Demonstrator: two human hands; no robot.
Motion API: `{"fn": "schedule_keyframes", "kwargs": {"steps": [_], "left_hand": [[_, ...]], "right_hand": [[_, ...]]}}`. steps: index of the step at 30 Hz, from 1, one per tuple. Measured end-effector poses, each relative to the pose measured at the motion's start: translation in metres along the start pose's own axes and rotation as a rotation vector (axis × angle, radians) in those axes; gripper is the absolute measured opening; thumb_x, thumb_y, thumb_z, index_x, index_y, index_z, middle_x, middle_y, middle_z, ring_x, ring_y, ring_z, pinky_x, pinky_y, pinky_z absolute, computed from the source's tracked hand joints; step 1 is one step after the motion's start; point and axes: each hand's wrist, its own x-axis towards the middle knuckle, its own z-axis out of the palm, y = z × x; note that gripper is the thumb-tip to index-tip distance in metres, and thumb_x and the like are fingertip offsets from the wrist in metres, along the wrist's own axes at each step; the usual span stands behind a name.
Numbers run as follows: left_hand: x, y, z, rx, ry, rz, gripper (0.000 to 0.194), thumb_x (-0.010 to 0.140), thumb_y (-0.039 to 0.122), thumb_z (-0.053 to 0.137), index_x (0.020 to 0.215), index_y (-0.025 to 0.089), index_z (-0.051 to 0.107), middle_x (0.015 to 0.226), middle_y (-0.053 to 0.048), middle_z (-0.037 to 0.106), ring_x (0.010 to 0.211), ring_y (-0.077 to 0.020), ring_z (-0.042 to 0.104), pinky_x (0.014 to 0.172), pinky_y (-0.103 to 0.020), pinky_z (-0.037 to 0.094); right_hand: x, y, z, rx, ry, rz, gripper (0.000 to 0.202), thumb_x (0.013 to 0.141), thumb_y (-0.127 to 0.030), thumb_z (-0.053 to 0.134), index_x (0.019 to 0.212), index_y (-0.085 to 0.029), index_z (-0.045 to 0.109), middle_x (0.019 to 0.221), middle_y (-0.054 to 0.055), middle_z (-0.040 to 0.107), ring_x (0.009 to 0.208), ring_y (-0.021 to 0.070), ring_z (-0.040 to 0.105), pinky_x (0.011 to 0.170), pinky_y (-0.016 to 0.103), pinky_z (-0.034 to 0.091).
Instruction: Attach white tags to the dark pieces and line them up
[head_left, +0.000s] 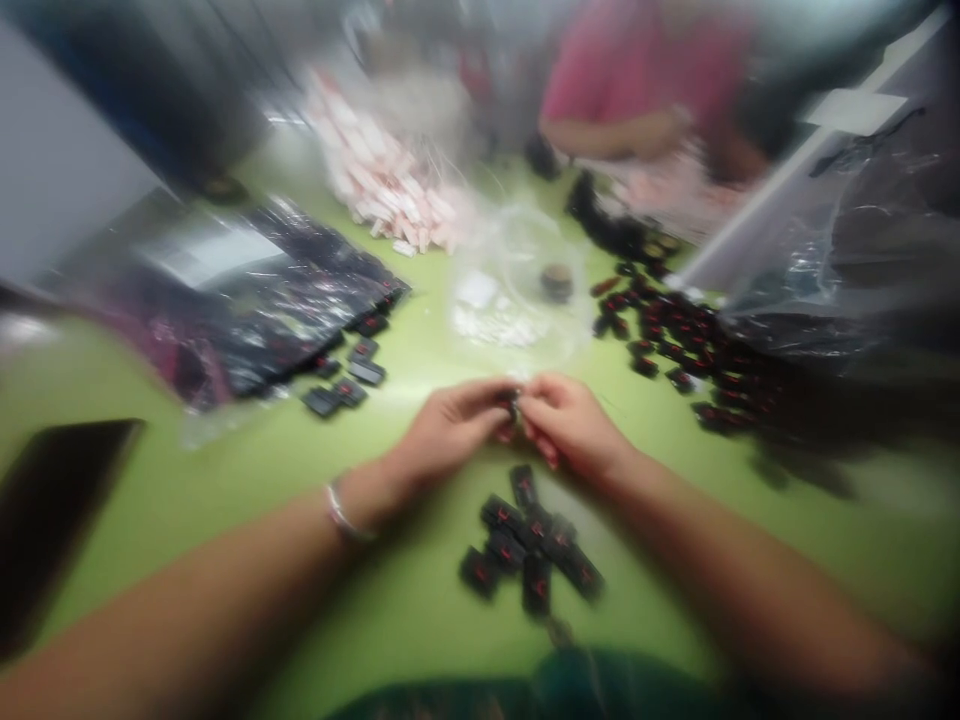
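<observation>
My left hand [461,425] and my right hand [570,420] meet over the middle of the green table [405,620]. Between the fingertips is a small dark piece [513,402], mostly hidden; both hands are closed on it. Its exact kind is blurred. Just below the hands, towards me, lies a loose heap of black plastic pieces [536,530] with red marks. Beyond the fingers sits a clear plastic container [517,350] holding small white parts [495,315] and a dark round object [556,282].
At left, a clear bag [292,290] of dark pieces has spilled several black blocks [349,390]. Many black-and-red pieces [682,340] lie at right beside another plastic bag [832,260]. Pale pink-white strips [397,190] are piled behind. A person in a pink top [637,70] works opposite. A dark flat object [60,520] rests at far left.
</observation>
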Motion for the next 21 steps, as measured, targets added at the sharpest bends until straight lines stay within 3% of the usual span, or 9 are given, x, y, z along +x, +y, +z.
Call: {"fn": "schedule_keyframes", "kwargs": {"steps": [6, 9, 13, 21], "left_hand": [[-0.0020, -0.0047, 0.0011, 0.234, 0.040, 0.150, 0.032, 0.077, 0.018, 0.066, 0.108, 0.024, 0.073, 0.088, -0.004, 0.072, 0.085, -0.0195, 0.065, 0.083, -0.031, 0.051], [0.0004, -0.0038, 0.0015, 0.085, 0.037, 0.050, 0.032, 0.077, 0.019, 0.067, 0.109, 0.021, 0.071, 0.083, -0.004, 0.072, 0.073, -0.0162, 0.065, 0.076, -0.030, 0.053], [0.0045, -0.0018, -0.0007, -0.137, 0.023, -0.046, 0.034, 0.077, 0.021, 0.070, 0.110, 0.017, 0.068, 0.079, -0.003, 0.072, 0.064, -0.0109, 0.063, 0.072, -0.026, 0.053], [0.0043, -0.0027, -0.0025, -0.106, -0.020, -0.023, 0.034, 0.078, 0.021, 0.069, 0.111, 0.016, 0.067, 0.081, -0.003, 0.073, 0.066, -0.0108, 0.064, 0.073, -0.026, 0.054]], "right_hand": [[-0.0001, -0.0036, 0.0004, -0.191, 0.066, 0.004, 0.017, 0.069, -0.009, 0.051, 0.061, -0.021, 0.043, 0.036, -0.011, 0.044, 0.024, 0.0046, 0.035, 0.025, 0.015, 0.024], [0.0010, -0.0039, 0.0005, -0.155, 0.068, -0.025, 0.016, 0.073, -0.015, 0.055, 0.061, -0.020, 0.045, 0.038, -0.010, 0.046, 0.025, 0.0043, 0.037, 0.026, 0.015, 0.026], [0.0035, -0.0005, 0.0001, 0.017, -0.004, -0.027, 0.019, 0.079, -0.030, 0.058, 0.067, -0.018, 0.050, 0.050, -0.005, 0.059, 0.029, 0.0044, 0.044, 0.030, 0.015, 0.033], [0.0015, 0.0001, -0.0019, -0.025, -0.010, -0.041, 0.020, 0.081, -0.030, 0.056, 0.067, -0.018, 0.049, 0.047, -0.005, 0.058, 0.030, 0.0055, 0.046, 0.033, 0.016, 0.036]]}}
